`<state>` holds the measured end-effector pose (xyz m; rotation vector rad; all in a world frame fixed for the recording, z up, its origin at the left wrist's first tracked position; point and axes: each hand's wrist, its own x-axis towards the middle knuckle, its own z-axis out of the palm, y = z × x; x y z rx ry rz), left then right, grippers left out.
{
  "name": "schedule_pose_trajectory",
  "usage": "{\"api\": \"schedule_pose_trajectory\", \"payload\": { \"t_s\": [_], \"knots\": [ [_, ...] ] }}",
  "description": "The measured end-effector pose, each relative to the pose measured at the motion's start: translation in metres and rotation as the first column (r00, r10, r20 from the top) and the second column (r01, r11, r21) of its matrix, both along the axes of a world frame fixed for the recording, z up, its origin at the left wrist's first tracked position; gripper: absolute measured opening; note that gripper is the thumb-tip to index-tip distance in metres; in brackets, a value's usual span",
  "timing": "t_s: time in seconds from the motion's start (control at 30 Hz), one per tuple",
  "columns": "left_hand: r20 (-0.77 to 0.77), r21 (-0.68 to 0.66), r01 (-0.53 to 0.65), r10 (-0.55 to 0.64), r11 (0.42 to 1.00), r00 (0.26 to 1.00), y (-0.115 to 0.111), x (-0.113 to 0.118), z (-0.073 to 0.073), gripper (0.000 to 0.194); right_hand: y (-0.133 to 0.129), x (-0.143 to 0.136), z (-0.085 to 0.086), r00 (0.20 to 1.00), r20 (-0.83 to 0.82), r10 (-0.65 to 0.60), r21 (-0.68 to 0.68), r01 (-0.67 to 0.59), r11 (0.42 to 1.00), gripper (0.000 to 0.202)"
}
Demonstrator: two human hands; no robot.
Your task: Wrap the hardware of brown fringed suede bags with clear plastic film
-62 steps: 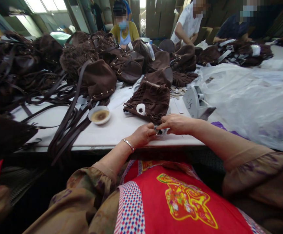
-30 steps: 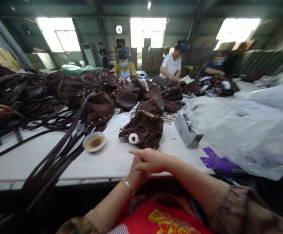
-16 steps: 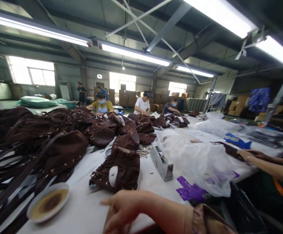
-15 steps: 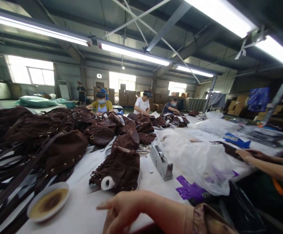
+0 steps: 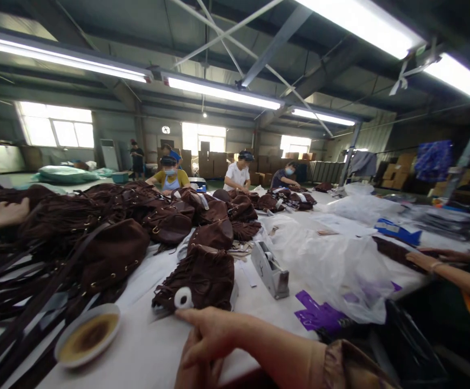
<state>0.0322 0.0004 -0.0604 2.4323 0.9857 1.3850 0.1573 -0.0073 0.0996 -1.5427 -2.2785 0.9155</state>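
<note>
My right hand reaches in from the lower right, its index finger stretched out and the other fingers partly hidden. That fingertip is at the lower edge of a small white roll with a dark hole; I cannot tell whether they touch. Below it, my left hand is mostly cut off and covered, so its fingers do not show clearly. Behind the roll lies a dark brown fringed bag. To its right stands a grey tape dispenser, and at the lower left a white bowl holds brownish-yellow stuff.
Many brown bags with straps are heaped on the left. Another person's hand is over the heap. Clear plastic bags, a purple packet and a blue dispenser lie right. A co-worker's hands hold brown material.
My right hand has risen slightly, its index finger now by the white roll. The roll's hole now faces me. Another person's hand has appeared at the left.
</note>
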Motion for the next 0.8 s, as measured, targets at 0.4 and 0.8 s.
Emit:
{"api": "schedule_pose_trajectory", "payload": {
  "t_s": [0.4,0.8],
  "knots": [
    [-0.171,-0.174,0.009,-0.040,0.985,0.985,-0.022,0.004,0.030,0.023,-0.004,-0.001,-0.014,0.982,-0.184,-0.041,0.005,0.042,0.999,0.087],
    [-0.171,-0.006,0.080,-0.079,0.997,0.982,-0.007,-0.004,0.019,0.018,-0.013,0.027,-0.025,0.992,0.122,0.028,0.326,-0.066,0.943,0.030]
  ]
}}
